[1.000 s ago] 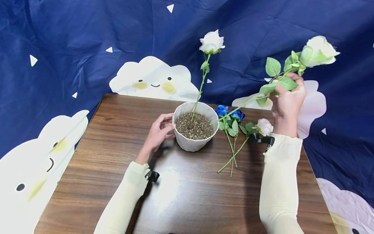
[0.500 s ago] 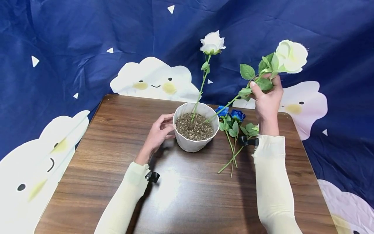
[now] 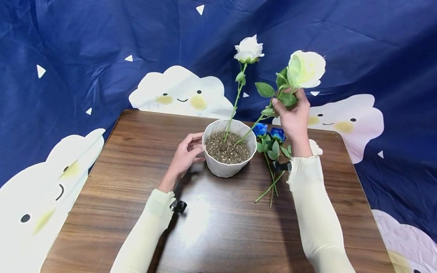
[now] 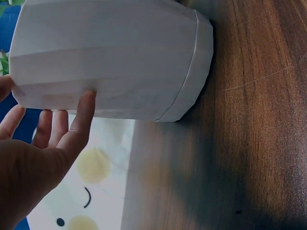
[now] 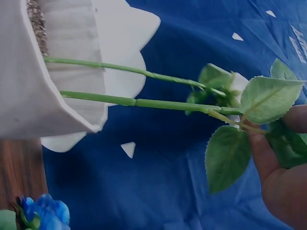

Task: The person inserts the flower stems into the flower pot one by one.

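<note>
Nearest the viewer, pale sleeves (image 3: 143,231) extend over the brown wood-grain table (image 3: 129,167). On the table, to the right of the pot, lie two blue roses (image 3: 278,134) with crossed green stems; a pale flower (image 3: 316,147) beside them is partly covered by the right wrist. The left hand (image 3: 184,155) has its fingers spread and relaxed, thumb and fingertips touching the left side of the white faceted pot (image 3: 222,169), near its rim; it does not clench. The pot stands upright and contains brown soil (image 3: 227,153). The right hand (image 3: 294,117) pinches the leafy upper stem of a large white rose (image 3: 308,70), tilted rightward above the pot. Its lower end meets the soil; whether it is embedded cannot be determined. A second white rose (image 3: 248,49) rises from the soil, leaning slightly right. Behind the table hangs a blue backdrop (image 3: 95,38) with smiling white clouds (image 3: 181,81) and small triangles.
</note>
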### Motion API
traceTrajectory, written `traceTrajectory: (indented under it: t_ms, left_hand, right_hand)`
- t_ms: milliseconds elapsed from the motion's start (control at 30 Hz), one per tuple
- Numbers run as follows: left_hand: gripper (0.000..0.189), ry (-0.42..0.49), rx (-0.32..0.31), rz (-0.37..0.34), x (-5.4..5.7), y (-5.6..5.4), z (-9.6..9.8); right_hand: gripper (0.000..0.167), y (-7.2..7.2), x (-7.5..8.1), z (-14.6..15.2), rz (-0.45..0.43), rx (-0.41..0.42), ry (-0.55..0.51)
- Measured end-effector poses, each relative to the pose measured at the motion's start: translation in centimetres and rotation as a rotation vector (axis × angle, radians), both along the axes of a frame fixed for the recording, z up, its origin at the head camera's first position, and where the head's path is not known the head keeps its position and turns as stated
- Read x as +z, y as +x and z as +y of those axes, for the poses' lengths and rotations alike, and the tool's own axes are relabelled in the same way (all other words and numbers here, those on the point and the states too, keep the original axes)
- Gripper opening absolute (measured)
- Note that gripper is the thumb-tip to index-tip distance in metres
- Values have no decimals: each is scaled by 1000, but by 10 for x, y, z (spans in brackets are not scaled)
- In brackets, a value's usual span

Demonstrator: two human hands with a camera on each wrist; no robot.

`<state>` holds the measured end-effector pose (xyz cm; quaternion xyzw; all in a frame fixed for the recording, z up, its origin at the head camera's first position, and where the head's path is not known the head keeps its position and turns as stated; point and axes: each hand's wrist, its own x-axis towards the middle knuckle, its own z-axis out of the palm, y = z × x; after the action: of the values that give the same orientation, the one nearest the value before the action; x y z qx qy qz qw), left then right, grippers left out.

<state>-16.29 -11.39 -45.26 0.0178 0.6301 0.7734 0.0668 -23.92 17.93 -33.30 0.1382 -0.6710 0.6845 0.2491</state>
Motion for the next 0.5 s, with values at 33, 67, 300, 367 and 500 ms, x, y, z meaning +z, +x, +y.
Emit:
traceTrajectory:
  t_ms: [33,67,300,367,500]
  left_hand:
    - [49,-1,0,0,0,0,0]
    - [49,-2,-1,0,0,0,0]
    - [48,2,2,6,-1,0,0]
    - [48,1,3,7,-1,0,0]
    - [48,5,5,5,0,0,0]
  right_hand:
    - [27,0,-1,-2,-8,7,17]
    - [26,0,-1,-5,-14,8,41]
    - [15,0,3,-19,-93,74,155]
    - [13,-1,4,-21,-105,49,238]
    - [14,-2,4,-24,-127,12,366]
